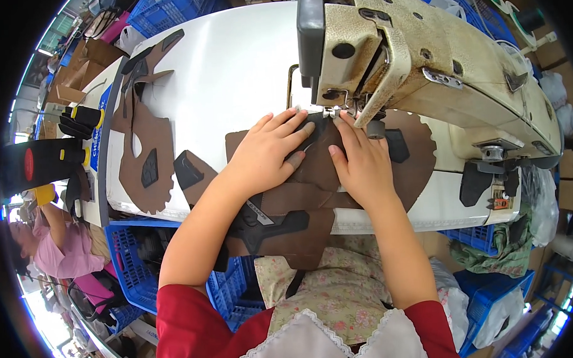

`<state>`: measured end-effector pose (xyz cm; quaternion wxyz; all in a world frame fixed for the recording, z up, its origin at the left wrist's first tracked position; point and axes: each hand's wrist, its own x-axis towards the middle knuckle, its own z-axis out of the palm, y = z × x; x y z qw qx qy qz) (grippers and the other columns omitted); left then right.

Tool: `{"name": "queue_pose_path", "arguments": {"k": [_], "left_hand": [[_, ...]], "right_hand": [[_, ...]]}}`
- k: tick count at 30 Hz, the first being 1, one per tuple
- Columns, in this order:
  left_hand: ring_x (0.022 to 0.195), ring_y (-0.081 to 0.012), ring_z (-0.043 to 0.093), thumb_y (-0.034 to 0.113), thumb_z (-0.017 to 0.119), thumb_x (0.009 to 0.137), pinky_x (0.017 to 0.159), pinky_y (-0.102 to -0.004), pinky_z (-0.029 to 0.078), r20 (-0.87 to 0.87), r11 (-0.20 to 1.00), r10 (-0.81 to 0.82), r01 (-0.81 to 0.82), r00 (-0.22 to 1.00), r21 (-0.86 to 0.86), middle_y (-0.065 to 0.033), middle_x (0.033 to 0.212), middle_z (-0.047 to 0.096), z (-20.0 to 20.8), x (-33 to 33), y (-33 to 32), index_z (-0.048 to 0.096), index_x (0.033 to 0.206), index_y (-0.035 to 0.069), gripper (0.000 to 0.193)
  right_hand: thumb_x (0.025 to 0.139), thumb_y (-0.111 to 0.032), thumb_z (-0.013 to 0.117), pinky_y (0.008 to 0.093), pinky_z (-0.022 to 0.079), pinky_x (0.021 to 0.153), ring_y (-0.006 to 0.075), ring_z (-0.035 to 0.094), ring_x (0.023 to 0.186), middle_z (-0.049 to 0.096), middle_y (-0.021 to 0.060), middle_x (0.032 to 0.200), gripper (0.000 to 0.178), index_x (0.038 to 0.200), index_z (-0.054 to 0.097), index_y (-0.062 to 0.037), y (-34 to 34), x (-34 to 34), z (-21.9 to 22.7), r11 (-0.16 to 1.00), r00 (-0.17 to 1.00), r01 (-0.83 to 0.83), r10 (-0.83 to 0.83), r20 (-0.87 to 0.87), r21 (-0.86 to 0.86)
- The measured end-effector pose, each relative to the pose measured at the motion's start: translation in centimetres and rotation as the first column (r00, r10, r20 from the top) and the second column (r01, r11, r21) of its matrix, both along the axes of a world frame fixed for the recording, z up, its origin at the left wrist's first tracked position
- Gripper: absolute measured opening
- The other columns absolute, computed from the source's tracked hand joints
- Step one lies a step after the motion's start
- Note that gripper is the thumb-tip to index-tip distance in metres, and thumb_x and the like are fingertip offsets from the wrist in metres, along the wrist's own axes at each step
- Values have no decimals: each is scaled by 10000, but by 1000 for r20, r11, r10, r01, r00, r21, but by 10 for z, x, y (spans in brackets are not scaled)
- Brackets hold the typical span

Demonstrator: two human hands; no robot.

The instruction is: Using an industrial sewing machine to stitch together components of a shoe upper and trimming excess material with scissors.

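Note:
My left hand (pixel 260 153) lies flat with fingers spread on a brown shoe-upper piece (pixel 299 194) with black patches. The tips of its fingers reach to just left of the presser foot (pixel 330 112) of a cream sewing machine (pixel 441 79). On the other side of the foot, my right hand (pixel 366 167) rests flat, fingers stretched forward and thumb apart. Between the hands, a black part (pixel 319 128) of the work runs under the foot. Toward me, the brown material with a black overlay (pixel 272 229) hangs over the table edge. The needle point is too small to make out.
More brown cut pieces (pixel 148 162) with black patches lie on the white table (pixel 231 48) at left. Black pieces (pixel 475 184) sit at the right end. Blue crates (pixel 130 260) stand below the table. A person in a pink top (pixel 77 246) is at far left.

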<state>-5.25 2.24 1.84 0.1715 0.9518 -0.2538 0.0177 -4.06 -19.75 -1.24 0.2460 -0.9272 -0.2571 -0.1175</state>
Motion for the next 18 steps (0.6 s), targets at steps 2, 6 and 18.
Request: {"name": "queue_pose_path", "arguments": {"k": [2,6,18], "left_hand": [[1392,-334,406,182,636,877,1139,-505,309,-4,1000,0,0,1000,-1,-146,1478,474,1,1,-1,556,1354,77,495],[1397,-331,400,180,635,875,1144,-511,302,-25,1000,-11,11,1000,-6,-142,1485,466,1,1,-1,556,1352,75,495],[1418,-322,370,194,618,884,1159,-509,278,-46,999,3,-1,999,40,-129,1518,430,2,-2,-3,540,1372,89,506]], "right_hand": [[914,-236,617,486,323,1113,355,517,1225,583,117,1324,451,1310,533,-38,0,0,1,1000,1000,3,-3,-18,5],[910,-243,623,490,326,1113,363,516,1221,590,156,1275,447,1294,533,-32,-1,0,2,1000,1000,7,-7,-23,11],[913,-256,628,488,349,1113,380,506,1253,588,228,1242,485,1302,518,11,-4,-3,2,1000,999,21,-20,-50,10]]}}
